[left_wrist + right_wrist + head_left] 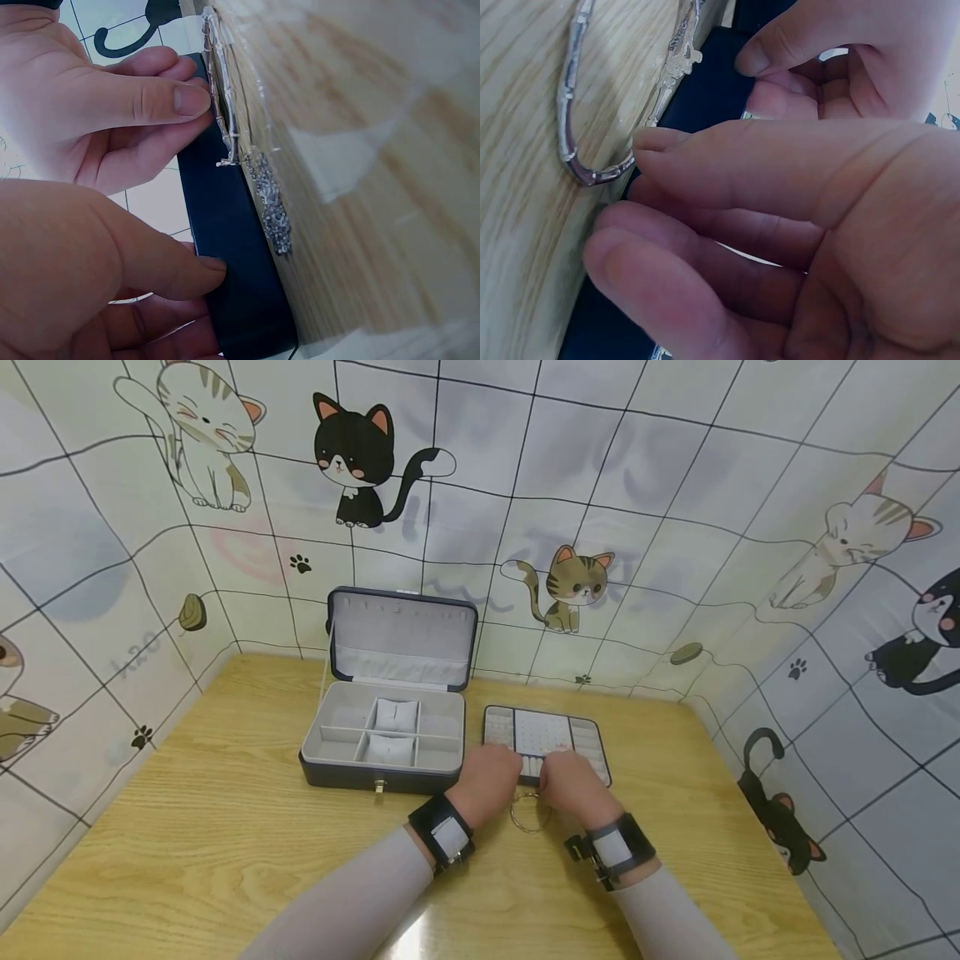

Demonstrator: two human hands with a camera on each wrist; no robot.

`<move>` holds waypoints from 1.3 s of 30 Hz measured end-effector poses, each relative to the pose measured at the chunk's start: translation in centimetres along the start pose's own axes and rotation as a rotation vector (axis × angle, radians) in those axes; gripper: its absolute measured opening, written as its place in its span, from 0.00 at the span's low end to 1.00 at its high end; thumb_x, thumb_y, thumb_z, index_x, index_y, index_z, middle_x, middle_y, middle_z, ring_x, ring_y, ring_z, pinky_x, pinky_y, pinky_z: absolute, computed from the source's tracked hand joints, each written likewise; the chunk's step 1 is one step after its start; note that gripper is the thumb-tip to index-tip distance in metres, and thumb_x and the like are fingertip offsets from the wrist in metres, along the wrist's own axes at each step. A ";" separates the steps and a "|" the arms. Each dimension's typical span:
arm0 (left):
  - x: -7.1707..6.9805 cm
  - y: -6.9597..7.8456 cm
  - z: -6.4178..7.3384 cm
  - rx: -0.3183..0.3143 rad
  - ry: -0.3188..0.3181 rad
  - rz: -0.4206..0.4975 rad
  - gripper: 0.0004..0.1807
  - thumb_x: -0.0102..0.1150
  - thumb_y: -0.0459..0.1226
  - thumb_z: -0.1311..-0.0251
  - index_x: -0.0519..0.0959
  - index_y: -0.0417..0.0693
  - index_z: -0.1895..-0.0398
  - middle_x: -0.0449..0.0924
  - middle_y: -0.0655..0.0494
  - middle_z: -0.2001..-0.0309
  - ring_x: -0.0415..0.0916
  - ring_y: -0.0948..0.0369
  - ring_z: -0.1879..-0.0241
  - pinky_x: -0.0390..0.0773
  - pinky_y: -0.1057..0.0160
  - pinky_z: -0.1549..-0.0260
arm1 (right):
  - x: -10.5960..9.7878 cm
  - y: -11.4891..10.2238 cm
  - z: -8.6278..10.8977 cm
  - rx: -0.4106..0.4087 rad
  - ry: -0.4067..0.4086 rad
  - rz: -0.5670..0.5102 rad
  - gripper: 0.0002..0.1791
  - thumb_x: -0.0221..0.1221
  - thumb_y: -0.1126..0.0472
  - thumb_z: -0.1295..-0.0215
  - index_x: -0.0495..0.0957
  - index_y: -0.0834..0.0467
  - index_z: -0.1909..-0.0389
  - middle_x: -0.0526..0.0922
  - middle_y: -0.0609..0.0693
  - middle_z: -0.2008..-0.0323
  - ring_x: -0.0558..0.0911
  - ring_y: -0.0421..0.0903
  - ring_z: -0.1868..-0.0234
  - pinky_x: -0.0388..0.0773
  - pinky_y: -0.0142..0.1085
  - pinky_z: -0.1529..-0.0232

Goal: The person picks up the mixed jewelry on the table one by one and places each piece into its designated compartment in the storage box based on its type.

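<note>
A shallow dark-edged jewelry tray (542, 732) with pale compartments lies in front of me, right of the box. My left hand (489, 785) grips its near edge, the thumb pressed on the dark outer side and the fingers bent over the rim. Farther right along that edge, my right hand (579, 787) holds the tray with bent thumb and fingers. A thin metal bangle (529, 830) lies on the table between the hands; in the right wrist view its band passes behind the right thumb. A sparkling silver piece (270, 206) lies along the tray's dark side.
To the left stands an open dark jewelry box (381, 777), its lid (405, 631) raised. Inside are light dividers and two white cushions (395, 716). The wooden table (187, 810) reaches back to a wall cloth (480, 518) printed with cats.
</note>
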State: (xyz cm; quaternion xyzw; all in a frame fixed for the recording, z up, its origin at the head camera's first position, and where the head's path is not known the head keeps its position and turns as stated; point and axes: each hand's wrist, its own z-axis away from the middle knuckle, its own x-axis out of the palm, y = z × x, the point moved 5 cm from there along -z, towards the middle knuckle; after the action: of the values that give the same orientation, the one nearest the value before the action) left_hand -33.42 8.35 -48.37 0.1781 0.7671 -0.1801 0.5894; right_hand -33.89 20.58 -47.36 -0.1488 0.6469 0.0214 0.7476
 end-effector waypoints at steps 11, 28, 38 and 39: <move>-0.1 0.1 0.2 0.006 0.009 0.006 0.06 0.66 0.38 0.33 0.87 0.54 0.70 0.83 0.58 0.75 0.79 0.60 0.74 0.77 0.60 0.82 | 0.7 0.1 -0.2 -0.018 0.021 0.047 0.15 0.65 0.75 0.53 0.73 0.56 0.86 0.77 0.49 0.82 0.75 0.47 0.80 0.71 0.35 0.77; -0.2 0.1 0.1 0.007 -0.003 0.004 0.07 0.65 0.38 0.32 0.87 0.55 0.70 0.84 0.58 0.74 0.80 0.60 0.73 0.78 0.59 0.81 | 0.5 -0.5 0.1 -0.042 0.040 0.116 0.14 0.65 0.73 0.43 0.75 0.57 0.83 0.76 0.49 0.82 0.74 0.46 0.80 0.71 0.35 0.77; -0.4 0.0 0.1 0.008 -0.015 0.008 0.07 0.65 0.37 0.33 0.86 0.54 0.70 0.83 0.58 0.74 0.80 0.60 0.73 0.78 0.59 0.80 | 0.6 -0.8 0.2 -0.042 0.023 0.107 0.11 0.66 0.73 0.43 0.77 0.58 0.79 0.78 0.50 0.79 0.76 0.46 0.77 0.73 0.35 0.75; -0.4 0.0 0.1 0.009 -0.016 0.005 0.07 0.65 0.37 0.32 0.86 0.55 0.70 0.83 0.58 0.74 0.80 0.60 0.72 0.78 0.59 0.80 | 0.5 -0.8 0.2 -0.043 0.024 0.103 0.11 0.66 0.73 0.43 0.77 0.58 0.79 0.78 0.50 0.79 0.76 0.46 0.78 0.73 0.35 0.75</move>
State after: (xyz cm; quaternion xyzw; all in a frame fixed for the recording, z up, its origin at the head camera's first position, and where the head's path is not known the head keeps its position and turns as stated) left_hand -33.25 8.32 -48.00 0.1814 0.7610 -0.1834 0.5952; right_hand -33.41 19.77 -47.69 -0.1314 0.6620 0.0719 0.7343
